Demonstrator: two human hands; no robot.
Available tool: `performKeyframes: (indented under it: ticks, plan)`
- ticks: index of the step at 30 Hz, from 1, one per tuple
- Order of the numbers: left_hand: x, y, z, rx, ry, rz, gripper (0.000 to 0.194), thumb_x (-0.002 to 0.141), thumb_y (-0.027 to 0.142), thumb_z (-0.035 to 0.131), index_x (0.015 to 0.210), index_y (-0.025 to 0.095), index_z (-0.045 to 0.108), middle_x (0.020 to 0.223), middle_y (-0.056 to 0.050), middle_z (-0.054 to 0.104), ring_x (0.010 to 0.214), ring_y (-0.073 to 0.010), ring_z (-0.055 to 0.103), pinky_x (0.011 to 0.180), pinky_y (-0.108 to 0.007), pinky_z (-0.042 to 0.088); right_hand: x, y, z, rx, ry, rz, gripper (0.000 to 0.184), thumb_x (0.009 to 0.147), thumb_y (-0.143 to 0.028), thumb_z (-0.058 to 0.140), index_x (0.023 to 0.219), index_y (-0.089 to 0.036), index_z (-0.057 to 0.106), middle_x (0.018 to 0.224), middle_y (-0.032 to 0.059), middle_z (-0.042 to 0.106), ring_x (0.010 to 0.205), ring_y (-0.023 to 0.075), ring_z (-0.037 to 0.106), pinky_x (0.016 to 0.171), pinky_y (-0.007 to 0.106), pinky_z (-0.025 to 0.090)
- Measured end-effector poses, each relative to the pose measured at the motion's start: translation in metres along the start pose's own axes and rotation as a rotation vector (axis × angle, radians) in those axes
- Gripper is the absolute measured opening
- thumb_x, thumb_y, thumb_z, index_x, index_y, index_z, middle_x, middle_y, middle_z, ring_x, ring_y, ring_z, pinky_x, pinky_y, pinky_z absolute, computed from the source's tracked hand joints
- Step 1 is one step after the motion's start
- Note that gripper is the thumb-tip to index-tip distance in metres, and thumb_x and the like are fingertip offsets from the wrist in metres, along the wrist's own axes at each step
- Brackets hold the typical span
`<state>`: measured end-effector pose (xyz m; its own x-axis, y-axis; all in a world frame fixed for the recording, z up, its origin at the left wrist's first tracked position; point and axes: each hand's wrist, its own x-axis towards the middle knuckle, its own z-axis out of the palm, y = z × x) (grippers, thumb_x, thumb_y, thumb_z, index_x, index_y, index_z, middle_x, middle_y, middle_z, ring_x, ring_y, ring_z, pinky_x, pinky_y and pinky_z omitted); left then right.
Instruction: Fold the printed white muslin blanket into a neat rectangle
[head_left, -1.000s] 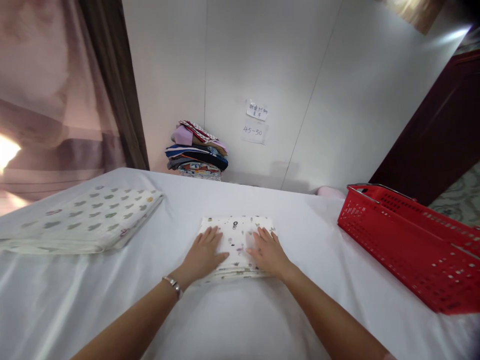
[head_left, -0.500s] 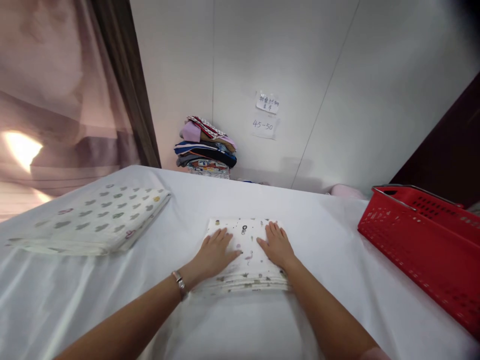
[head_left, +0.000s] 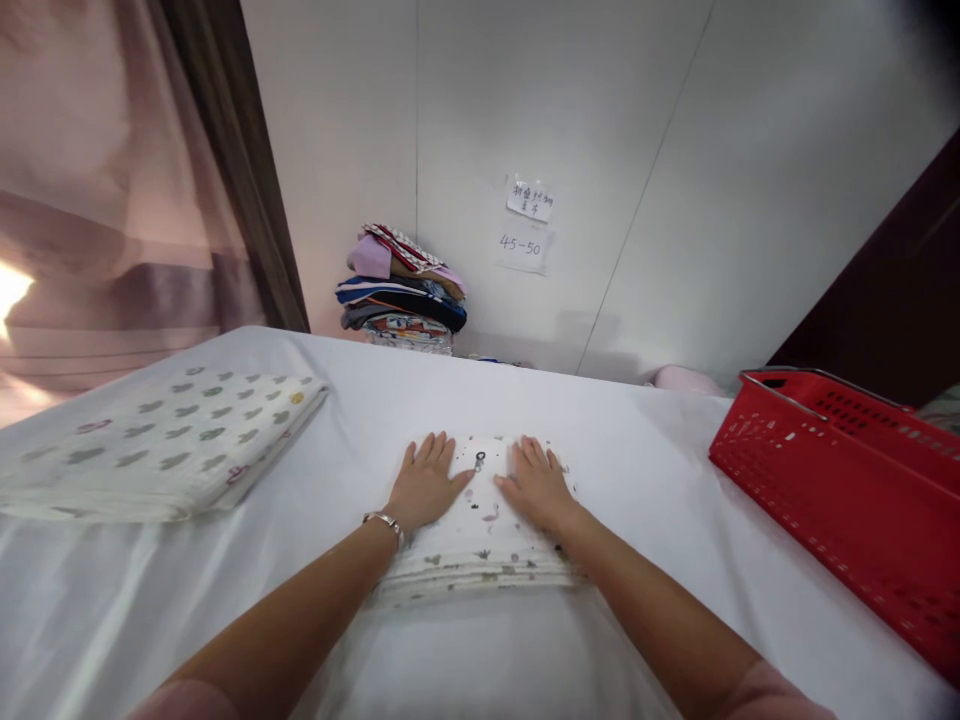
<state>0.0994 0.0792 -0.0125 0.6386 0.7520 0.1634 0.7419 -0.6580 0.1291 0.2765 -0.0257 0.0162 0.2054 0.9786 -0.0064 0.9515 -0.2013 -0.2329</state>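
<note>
A folded white cloth [head_left: 491, 540] with small printed figures, one of them a pink flamingo, lies on the white-covered table in front of me. Its layered folds show along the near edge. My left hand [head_left: 426, 482] rests flat on its left side, fingers spread, a metal bracelet on the wrist. On the right side of the cloth my right hand [head_left: 538, 486] lies palm down with the fingers stretched out. Neither hand grips anything. Further left is a larger folded cloth [head_left: 172, 430] with grey cloud-like shapes, touched by neither hand.
A red plastic basket [head_left: 840, 500] with a metal handle stands at the right. Behind the table's far edge rises a pile of folded fabrics [head_left: 405, 290] against the wall. Handwritten paper signs [head_left: 523, 248] hang on the wall. A pink curtain [head_left: 97, 200] hangs at the left.
My left hand has slid forward and slightly left toward the cloth's far left corner. The right hand has shifted a little inward and forward. The view has turned slightly.
</note>
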Motion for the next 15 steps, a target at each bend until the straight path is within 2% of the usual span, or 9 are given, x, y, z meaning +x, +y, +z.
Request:
performKeyframes:
  ticks: [3,6,11,15]
  plan:
    - [0.0,0.0,0.0,0.033,0.02,0.016,0.066,0.087,0.054,0.03,0.137,0.011,0.037,0.146,-0.012,0.03,0.136,-0.0288,0.021,0.109,-0.05,0.015,0.012,-0.024,-0.005,0.031,0.014,-0.195,0.074,0.087,-0.06,0.029,0.143,-0.012,0.022,0.151,0.0111,0.008,0.139,0.0241,0.001,0.11,0.047,0.003]
    - [-0.002,-0.002,0.003,0.061,0.043,0.04,0.064,0.088,0.051,0.03,0.137,0.011,0.037,0.145,-0.012,0.031,0.136,-0.0288,0.022,0.109,-0.05,0.017,0.017,-0.034,0.005,0.048,-0.05,-0.316,0.073,0.087,-0.059,0.029,0.143,-0.013,0.022,0.151,0.0102,0.012,0.139,0.0232,0.003,0.11,0.048,0.003]
    - [-0.002,-0.004,0.007,0.066,0.08,0.051,0.065,0.086,0.053,0.032,0.136,0.012,0.038,0.145,-0.012,0.033,0.135,-0.0288,0.023,0.109,-0.049,0.017,0.015,-0.028,0.024,0.054,-0.074,-0.335,0.07,0.089,-0.056,0.026,0.143,-0.012,0.022,0.151,0.0097,0.011,0.139,0.0233,0.003,0.11,0.047,0.002]
    - [-0.001,-0.004,0.007,0.044,0.087,0.048,0.066,0.086,0.055,0.031,0.136,0.012,0.038,0.144,-0.012,0.034,0.135,-0.0284,0.023,0.109,-0.049,0.016,0.006,-0.016,0.016,0.055,-0.165,-0.349,0.073,0.089,-0.059,0.023,0.144,-0.012,0.018,0.151,0.0094,0.009,0.139,0.0229,0.003,0.111,0.046,0.001]
